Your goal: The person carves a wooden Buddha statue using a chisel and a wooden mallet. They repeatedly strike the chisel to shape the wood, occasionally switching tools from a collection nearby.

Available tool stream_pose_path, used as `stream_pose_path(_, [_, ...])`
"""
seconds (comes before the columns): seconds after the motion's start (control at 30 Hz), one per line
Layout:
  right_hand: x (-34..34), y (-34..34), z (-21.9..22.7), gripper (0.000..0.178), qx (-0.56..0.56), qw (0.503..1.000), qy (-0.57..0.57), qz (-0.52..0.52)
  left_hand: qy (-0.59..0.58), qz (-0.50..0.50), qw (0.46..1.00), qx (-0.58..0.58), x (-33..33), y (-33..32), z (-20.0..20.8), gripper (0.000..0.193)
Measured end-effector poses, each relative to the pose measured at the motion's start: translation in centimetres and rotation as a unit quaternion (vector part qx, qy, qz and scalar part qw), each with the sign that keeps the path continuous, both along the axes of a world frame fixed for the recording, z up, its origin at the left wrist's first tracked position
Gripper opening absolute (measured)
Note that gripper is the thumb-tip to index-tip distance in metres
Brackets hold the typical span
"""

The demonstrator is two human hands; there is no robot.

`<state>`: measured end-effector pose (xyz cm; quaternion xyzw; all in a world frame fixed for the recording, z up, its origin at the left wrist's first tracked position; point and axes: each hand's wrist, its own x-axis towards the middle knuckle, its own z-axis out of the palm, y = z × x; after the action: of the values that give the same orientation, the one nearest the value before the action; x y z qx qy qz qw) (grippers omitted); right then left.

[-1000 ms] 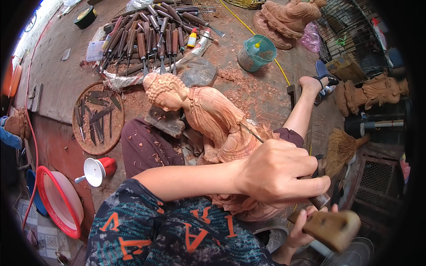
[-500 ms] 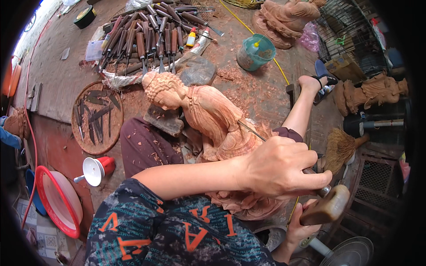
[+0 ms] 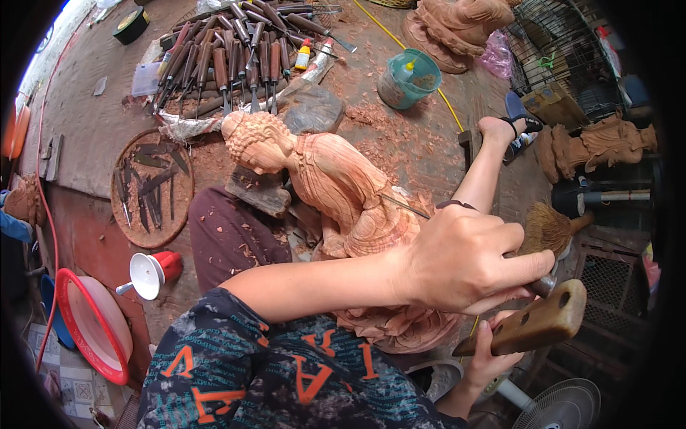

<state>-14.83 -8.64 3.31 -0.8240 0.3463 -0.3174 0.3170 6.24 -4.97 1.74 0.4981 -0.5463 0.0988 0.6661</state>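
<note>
A carved wooden statue [image 3: 339, 171] of a seated figure with curled hair lies tilted across my lap, its head to the left. My left hand [image 3: 464, 261] is closed around a chisel [image 3: 404, 205]. The chisel's thin metal shaft rests against the statue's arm, and its handle end sticks out past my fingers on the right. Below it, my right hand [image 3: 493, 357] grips a wooden mallet [image 3: 547, 322], a yellowish-brown block with dark round spots. The mallet's face is close to the chisel's handle end; whether they touch I cannot tell.
Many wooden-handled chisels [image 3: 236, 61] lie heaped at the back left. A round tray [image 3: 151, 222] of blades is left of my knee. A teal bucket [image 3: 407, 82] stands behind the statue, a red basin [image 3: 93, 325] at far left, a fan [image 3: 564, 404] at lower right.
The mallet has turned and moved slightly right, now showing its spotted side. My left hand and the chisel's handle end have shifted a little right. The whole view has shifted slightly.
</note>
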Motion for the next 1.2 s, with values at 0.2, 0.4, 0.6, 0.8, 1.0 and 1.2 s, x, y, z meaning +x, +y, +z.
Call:
stream_pose_path(0.2, [1.2, -0.6, 1.5, 0.084, 0.011, 1.0, 0.007, 0.004, 0.029, -0.001, 1.0, 0.003, 0.5, 0.1, 0.3, 0.039])
stream_pose_path(0.4, [2.1, -0.8, 2.2, 0.082, -0.003, 1.0, -0.02, 0.002, 0.072, 0.021, 0.996, -0.044, 1.0, -0.1, 0.5, 0.04])
stream_pose_path(0.6, [1.4, -1.6, 2.1, 0.045, -0.099, 0.994, 0.036, 0.005, 0.088, 0.013, 0.994, -0.057, 0.8, -0.3, 0.1, 0.039])
stream_pose_path(0.8, [1.6, -0.4, 2.0, 0.032, -0.086, 0.995, 0.04, -0.041, 0.064, -0.02, 0.997, -0.045, 0.8, 0.9, -0.2, 0.034])
stream_pose_path(1.0, [0.6, -0.4, 1.1, 0.055, -0.098, 0.994, 0.047, -0.013, 0.022, -0.019, 0.998, -0.061, 0.7, 0.8, -1.0, 0.041])
stream_pose_path(1.2, [-3.3, -1.6, -0.6, 0.072, -0.135, 0.98, 0.137, -0.048, 0.009, -0.033, 0.997, -0.064, 0.4, 0.7, -1.2, 0.032])
